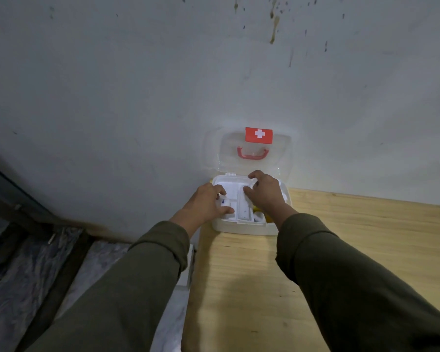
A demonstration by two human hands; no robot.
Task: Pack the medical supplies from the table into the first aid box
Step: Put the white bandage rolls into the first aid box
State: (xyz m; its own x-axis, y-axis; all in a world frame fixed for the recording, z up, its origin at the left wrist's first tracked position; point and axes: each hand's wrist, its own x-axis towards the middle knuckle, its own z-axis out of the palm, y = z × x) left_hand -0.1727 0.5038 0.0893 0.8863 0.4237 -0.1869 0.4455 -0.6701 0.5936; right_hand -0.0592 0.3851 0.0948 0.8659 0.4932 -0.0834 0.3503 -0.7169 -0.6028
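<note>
A white first aid box [244,228] stands open at the table's far left corner, against the wall. Its clear lid [226,151], with a red cross label and a red handle, leans back on the wall. A white divided tray [233,191] sits in the top of the box. My left hand [206,204] rests on the tray's left side and grips a small white item with blue print [223,202]. My right hand [264,194] lies over the tray's right part, fingers curled on its far rim. Something yellow [261,214] shows under the tray.
The light wooden table [341,250] stretches to the right and towards me. A stained grey wall [163,85] rises straight behind the box. Left of the table lies a dark marbled floor [23,275], and a white object [188,270] stands beside the table's left edge.
</note>
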